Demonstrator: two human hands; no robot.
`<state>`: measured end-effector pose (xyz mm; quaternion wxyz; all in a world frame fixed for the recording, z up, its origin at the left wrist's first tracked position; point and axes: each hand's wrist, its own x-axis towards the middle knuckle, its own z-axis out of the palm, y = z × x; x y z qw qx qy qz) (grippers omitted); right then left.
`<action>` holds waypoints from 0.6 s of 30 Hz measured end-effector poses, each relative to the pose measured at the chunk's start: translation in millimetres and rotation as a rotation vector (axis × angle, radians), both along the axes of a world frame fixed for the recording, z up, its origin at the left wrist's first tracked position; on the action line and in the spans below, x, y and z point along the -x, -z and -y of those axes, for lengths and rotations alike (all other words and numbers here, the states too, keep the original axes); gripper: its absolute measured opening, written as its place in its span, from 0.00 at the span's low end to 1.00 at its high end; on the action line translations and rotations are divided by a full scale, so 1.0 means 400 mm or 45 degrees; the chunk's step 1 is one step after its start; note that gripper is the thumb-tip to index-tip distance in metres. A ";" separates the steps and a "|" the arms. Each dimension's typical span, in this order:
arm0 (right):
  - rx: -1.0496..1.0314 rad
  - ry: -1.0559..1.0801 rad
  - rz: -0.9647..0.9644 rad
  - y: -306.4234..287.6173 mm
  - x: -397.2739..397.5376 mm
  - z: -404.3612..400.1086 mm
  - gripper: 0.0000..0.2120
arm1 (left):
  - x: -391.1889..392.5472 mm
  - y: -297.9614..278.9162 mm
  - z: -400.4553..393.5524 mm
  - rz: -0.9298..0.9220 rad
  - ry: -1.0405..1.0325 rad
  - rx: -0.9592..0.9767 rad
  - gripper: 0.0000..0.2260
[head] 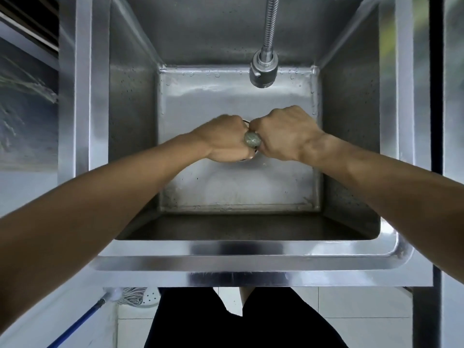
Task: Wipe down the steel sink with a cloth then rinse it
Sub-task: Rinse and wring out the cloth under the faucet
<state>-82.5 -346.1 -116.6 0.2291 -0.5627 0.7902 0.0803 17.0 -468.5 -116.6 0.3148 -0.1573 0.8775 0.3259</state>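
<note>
Both hands meet at centre frame over the sink [238, 257] basin. The left hand [226, 141] and right hand [286, 135] have fingers clenched on a small grey-green wad, apparently the cloth [252, 139], pinched between them. The spray faucet [263, 69] hangs above, upper centre. Droplets dot the basin walls.

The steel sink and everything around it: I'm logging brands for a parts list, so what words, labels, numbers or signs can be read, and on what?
None can be read.
The steel sink, the tap head and its hose show bare metal, no marking.
The twisted cloth between the left hand and right hand bears no print.
</note>
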 end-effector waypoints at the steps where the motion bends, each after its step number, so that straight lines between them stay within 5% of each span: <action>1: 0.059 -0.062 -0.050 0.009 0.006 -0.009 0.08 | 0.003 0.000 -0.005 0.114 -0.122 -0.219 0.15; 5: 0.342 -0.133 -0.079 0.050 0.021 -0.025 0.11 | -0.012 0.023 -0.013 0.477 -0.596 -0.915 0.20; 10: 0.510 -0.139 -0.104 0.113 -0.005 -0.014 0.11 | -0.063 0.074 -0.006 0.550 -0.809 -1.369 0.21; 12: 0.498 -0.126 -0.114 0.146 -0.011 -0.016 0.12 | -0.065 0.104 -0.007 0.537 -0.764 -1.319 0.21; 15: 0.223 -0.001 -0.050 0.134 -0.012 -0.017 0.11 | -0.035 0.114 0.004 0.456 -0.484 -0.926 0.16; 18: 0.042 0.284 0.396 0.078 0.005 -0.031 0.20 | -0.006 0.074 0.038 0.303 -0.201 -0.528 0.02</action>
